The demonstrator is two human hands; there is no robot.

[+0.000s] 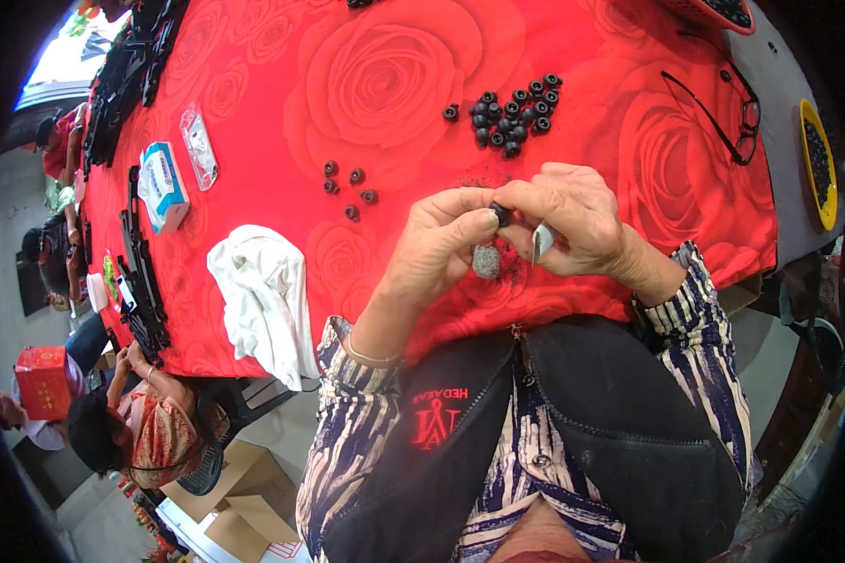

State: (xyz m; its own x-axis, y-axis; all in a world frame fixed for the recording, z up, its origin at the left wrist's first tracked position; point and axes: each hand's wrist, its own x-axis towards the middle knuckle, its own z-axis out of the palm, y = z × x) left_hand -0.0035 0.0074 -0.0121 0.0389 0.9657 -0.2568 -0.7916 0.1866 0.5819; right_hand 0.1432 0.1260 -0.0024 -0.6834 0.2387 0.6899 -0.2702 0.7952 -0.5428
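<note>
My left hand [437,235] pinches a small black knob-like part [500,214] between thumb and fingers. Against it my right hand [573,216] is closed, with a short flat silvery blade [542,242] sticking out from its fingers. Just under my fingertips is a grey speckled, rounded stub [486,263]; whether it is held or lies on the table I cannot tell. Dark crumbs are scattered on the red cloth around my hands. Beyond them lies a cluster of similar black parts [514,113], each with a hole. Several more parts [350,188] lie loose to the left.
A white cloth [265,291], a tissue pack [164,188] and a clear plastic packet [199,145] lie left on the red tablecloth [376,84]. Eyeglasses [744,122] and a yellow tray [818,169] of black pieces are right. Long black strips [136,272] and co-workers [141,422] are far left.
</note>
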